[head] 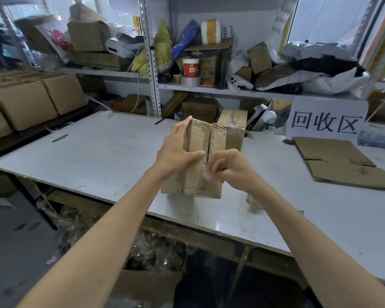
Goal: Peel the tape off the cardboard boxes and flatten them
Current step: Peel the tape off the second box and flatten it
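right hand (231, 167) pinches clear tape (206, 175) at the seam of the cardboard box (218, 138), upright on the white table (98, 156); left hand (178, 150) braces its left side, fingers straight. i read "回收区" on the sign (325, 124) behind flattened cardboard (342, 165).

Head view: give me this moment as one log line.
step: peeling tape | left hand: braces box | right hand: pinches tape at seam | second box: behind, taped | flat cardboard: far right

Bare left hand (176, 152) and right hand (229, 166), 2 long bare forearms (111, 218)
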